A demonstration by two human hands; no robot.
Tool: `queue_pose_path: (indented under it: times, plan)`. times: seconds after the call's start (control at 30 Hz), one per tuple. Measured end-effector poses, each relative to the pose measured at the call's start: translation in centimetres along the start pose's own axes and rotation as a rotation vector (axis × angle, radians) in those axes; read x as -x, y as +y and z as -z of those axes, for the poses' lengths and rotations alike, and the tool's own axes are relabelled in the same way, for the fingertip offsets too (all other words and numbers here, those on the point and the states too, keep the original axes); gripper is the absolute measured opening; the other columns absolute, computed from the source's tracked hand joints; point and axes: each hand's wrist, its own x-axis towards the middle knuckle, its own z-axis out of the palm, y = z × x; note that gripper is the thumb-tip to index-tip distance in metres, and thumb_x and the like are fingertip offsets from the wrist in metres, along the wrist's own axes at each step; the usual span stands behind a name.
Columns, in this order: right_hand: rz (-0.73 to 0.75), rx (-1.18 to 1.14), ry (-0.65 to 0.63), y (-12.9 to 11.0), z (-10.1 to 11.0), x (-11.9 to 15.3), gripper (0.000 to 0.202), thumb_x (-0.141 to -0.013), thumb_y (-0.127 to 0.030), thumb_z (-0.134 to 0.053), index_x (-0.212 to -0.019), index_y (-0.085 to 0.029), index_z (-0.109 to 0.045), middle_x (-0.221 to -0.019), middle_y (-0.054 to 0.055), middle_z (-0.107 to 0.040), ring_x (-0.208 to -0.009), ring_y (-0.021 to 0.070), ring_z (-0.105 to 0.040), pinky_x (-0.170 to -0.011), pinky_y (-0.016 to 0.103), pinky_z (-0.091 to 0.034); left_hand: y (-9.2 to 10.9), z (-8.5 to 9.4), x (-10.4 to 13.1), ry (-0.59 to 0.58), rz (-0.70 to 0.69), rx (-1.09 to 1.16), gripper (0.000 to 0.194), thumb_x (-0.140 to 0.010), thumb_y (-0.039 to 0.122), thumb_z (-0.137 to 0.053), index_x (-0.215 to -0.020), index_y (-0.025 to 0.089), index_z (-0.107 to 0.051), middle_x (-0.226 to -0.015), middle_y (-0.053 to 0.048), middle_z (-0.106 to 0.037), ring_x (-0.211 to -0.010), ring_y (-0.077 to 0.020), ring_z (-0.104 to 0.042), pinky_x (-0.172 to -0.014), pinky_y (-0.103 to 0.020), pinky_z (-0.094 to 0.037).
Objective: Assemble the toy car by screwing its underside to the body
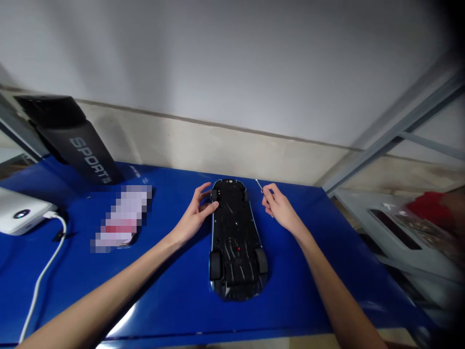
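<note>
A toy car (238, 232) lies upside down on the blue table, its black underside and wheels facing up. My left hand (198, 213) rests at the car's upper left side, thumb on its edge by a wheel and fingers apart. To the right of the car, my right hand (278, 203) pinches a small thin metal tool (259, 184), which looks like a screwdriver, its tip pointing up and left. The tool is apart from the car.
A black bottle marked SPORT (78, 140) stands at the back left. Near it are a blurred-out phone-like object (125, 215) and a white power bank (22, 213) with a white cable (39, 281). Right of the blue table (163, 300) is a grey shelf (392, 232) with bagged parts.
</note>
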Motion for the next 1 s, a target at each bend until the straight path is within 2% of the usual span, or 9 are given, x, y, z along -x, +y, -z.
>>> queue_pose_path:
  times: [0.17, 0.23, 0.33, 0.43, 0.53, 0.6, 0.7, 0.87, 1.0]
  plan:
    - [0.08, 0.043, 0.044, -3.1, 0.7, -0.9, 0.036, -0.1, -0.049, -0.036, -0.112, -0.023, -0.057, -0.078, 0.001, -0.059, -0.067, 0.0151, -0.056, -0.062, 0.029, -0.045, -0.3, 0.0, 0.0, 0.041, -0.003, 0.03, 0.062, -0.093, 0.037, -0.062, -0.147, 0.03, -0.031, -0.15, -0.012, -0.041, -0.131, -0.0265, -0.051, -0.113, -0.049, -0.037]
    - [0.181, 0.128, -0.006, -5.3, 1.2, -1.2, 0.037, -0.102, -0.041, -0.032, -0.117, -0.024, -0.061, -0.085, 0.003, -0.062, -0.076, 0.0165, -0.059, -0.072, 0.032, -0.047, -0.3, 0.1, 0.0, 0.048, 0.009, 0.037, 0.063, -0.093, 0.038, -0.062, -0.148, 0.03, -0.031, -0.152, -0.013, -0.039, -0.129, -0.0266, -0.053, -0.113, -0.05, -0.037]
    - [0.351, 0.276, -0.108, -9.3, 1.8, -1.4, 0.035, -0.101, -0.034, -0.039, -0.126, -0.028, -0.062, -0.108, 0.005, -0.067, -0.103, 0.0195, -0.062, -0.096, 0.038, -0.044, -0.2, 0.2, 0.0, 0.037, 0.034, 0.044, 0.065, -0.093, 0.038, -0.062, -0.148, 0.032, -0.03, -0.154, -0.013, -0.039, -0.127, -0.0272, -0.055, -0.113, -0.051, -0.036]
    - [0.4, 0.302, -0.153, -12.8, 1.9, -1.2, 0.032, -0.098, -0.035, -0.051, -0.128, -0.03, -0.06, -0.115, 0.004, -0.07, -0.109, 0.02, -0.064, -0.096, 0.037, -0.046, -0.1, 0.2, -0.1, 0.032, 0.059, 0.039, 0.066, -0.092, 0.039, -0.062, -0.15, 0.029, -0.031, -0.153, -0.014, -0.042, -0.131, -0.0295, -0.053, -0.114, -0.052, -0.034]
    - [0.447, 0.259, -0.167, -15.0, 1.1, -0.4, 0.018, -0.096, -0.037, -0.057, -0.109, -0.027, -0.065, -0.105, 0.0, -0.073, -0.099, 0.017, -0.066, -0.087, 0.03, -0.047, 0.0, 0.3, -0.2, 0.006, 0.041, 0.036, 0.065, -0.092, 0.039, -0.061, -0.149, 0.025, -0.034, -0.153, -0.014, -0.043, -0.135, -0.0315, -0.049, -0.115, -0.052, -0.034]
    - [0.446, 0.252, -0.211, -15.6, 0.3, 0.4, 0.019, -0.097, -0.042, -0.055, -0.101, -0.028, -0.066, -0.095, -0.002, -0.072, -0.085, 0.0141, -0.065, -0.073, 0.026, -0.047, 0.1, 0.3, -0.3, -0.016, 0.024, 0.024, 0.064, -0.092, 0.039, -0.061, -0.149, 0.024, -0.035, -0.154, -0.012, -0.044, -0.137, -0.0316, -0.047, -0.116, -0.051, -0.034]
    - [0.451, 0.293, -0.212, -15.7, -0.8, 1.2, 0.022, -0.099, -0.043, -0.05, -0.092, -0.026, -0.063, -0.089, -0.003, -0.068, -0.074, 0.0109, -0.059, -0.065, 0.025, -0.041, 0.2, 0.3, -0.3, -0.025, 0.032, 0.01, 0.065, -0.092, 0.039, -0.061, -0.149, 0.024, -0.034, -0.155, -0.011, -0.044, -0.139, -0.0312, -0.045, -0.116, -0.048, -0.035]
    - [0.469, 0.399, -0.216, -14.7, -1.7, 1.2, 0.024, -0.102, -0.037, -0.044, -0.083, -0.023, -0.05, -0.073, -0.004, -0.056, -0.063, 0.0097, -0.048, -0.059, 0.026, -0.034, 0.6, 0.3, -0.2, -0.017, 0.059, 0.01, 0.066, -0.093, 0.037, -0.061, -0.15, 0.02, -0.032, -0.154, -0.012, -0.045, -0.138, -0.0304, -0.046, -0.116, -0.046, -0.036]
    - [0.471, 0.439, -0.247, -14.3, -2.1, 0.9, 0.025, -0.102, -0.036, -0.044, -0.082, -0.022, -0.049, -0.071, -0.004, -0.053, -0.059, 0.0092, -0.044, -0.057, 0.027, -0.031, 0.6, 0.3, -0.2, -0.032, 0.063, 0.006, 0.065, -0.094, 0.037, -0.059, -0.151, 0.021, -0.031, -0.154, -0.012, -0.045, -0.138, -0.0307, -0.047, -0.115, -0.046, -0.037]
